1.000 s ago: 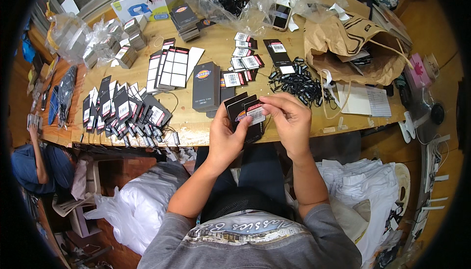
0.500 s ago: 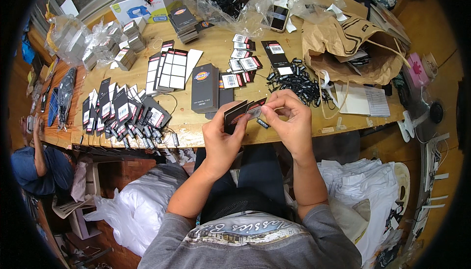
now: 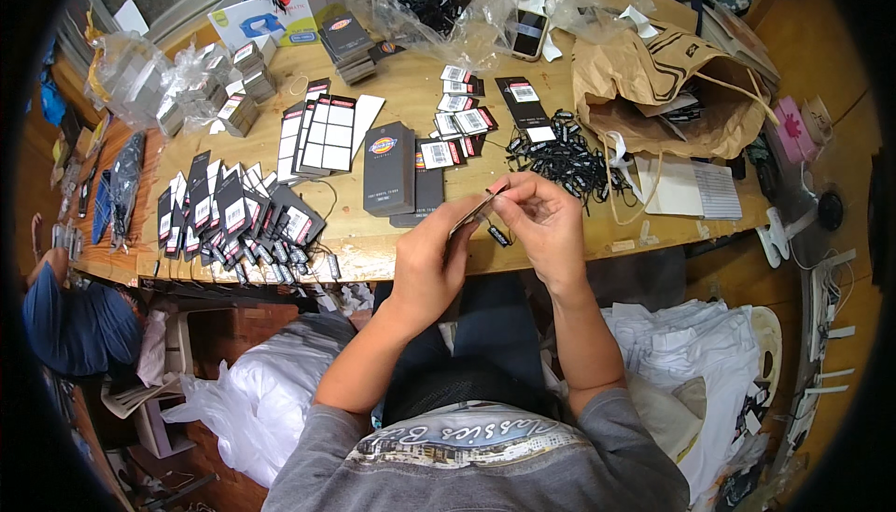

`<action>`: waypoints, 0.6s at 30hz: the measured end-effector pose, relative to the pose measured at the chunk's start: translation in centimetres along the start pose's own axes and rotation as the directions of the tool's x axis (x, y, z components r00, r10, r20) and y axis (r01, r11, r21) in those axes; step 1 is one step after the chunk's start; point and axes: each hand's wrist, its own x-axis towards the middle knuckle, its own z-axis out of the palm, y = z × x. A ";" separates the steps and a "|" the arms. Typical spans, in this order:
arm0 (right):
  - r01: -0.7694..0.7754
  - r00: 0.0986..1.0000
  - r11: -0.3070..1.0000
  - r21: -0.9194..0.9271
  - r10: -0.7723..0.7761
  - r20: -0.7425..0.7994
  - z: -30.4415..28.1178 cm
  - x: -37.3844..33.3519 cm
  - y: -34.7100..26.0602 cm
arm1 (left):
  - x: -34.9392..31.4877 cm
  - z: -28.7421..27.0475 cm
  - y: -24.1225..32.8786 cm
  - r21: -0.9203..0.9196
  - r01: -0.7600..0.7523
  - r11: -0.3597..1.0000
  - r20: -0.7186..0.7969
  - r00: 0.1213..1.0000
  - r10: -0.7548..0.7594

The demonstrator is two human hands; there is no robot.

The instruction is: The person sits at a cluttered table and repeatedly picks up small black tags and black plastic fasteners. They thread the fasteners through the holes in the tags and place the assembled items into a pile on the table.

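Observation:
My left hand (image 3: 427, 258) grips a few dark cardboard hang tags (image 3: 474, 214), turned nearly edge-on. At their top end my right hand (image 3: 551, 232) pinches thumb against finger on a thin black tag string, mostly hidden by the fingertips. The string's small black plastic seal (image 3: 499, 235) dangles between my hands. Just beyond my left hand stands a stack of dark hang tags (image 3: 389, 171). Several barcode tags (image 3: 464, 122) lie in an overlapping row behind it. A tangled heap of black tag strings (image 3: 567, 162) is beyond my right hand.
Strung tags (image 3: 238, 209) are heaped at the left front edge. Sheets of white labels (image 3: 329, 134) lie behind. A brown paper bag (image 3: 621, 83) stands at the right, a phone (image 3: 529, 34) at the back. Another person (image 3: 79, 325) is at far left.
The tags in my left hand have turned from showing their faces to nearly edge-on. Both hands have drawn closer together, and the seal hangs lower and more upright.

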 end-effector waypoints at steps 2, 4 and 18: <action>0.051 0.997 0.997 -0.050 -0.054 -0.049 -0.2 0.1 0.4 | 0.2 -0.2 0.9 -0.114 0.078 0.990 0.066 0.995 -0.071; 0.220 0.969 0.944 -0.245 -0.241 -0.059 -0.4 0.3 -0.1 | -0.7 -0.2 0.1 -0.232 0.199 0.952 0.063 0.980 -0.189; 0.342 0.926 0.824 -0.452 -0.378 0.011 0.6 -0.4 -2.6 | -0.6 -0.4 0.0 -0.110 0.143 0.984 -0.048 0.988 -0.149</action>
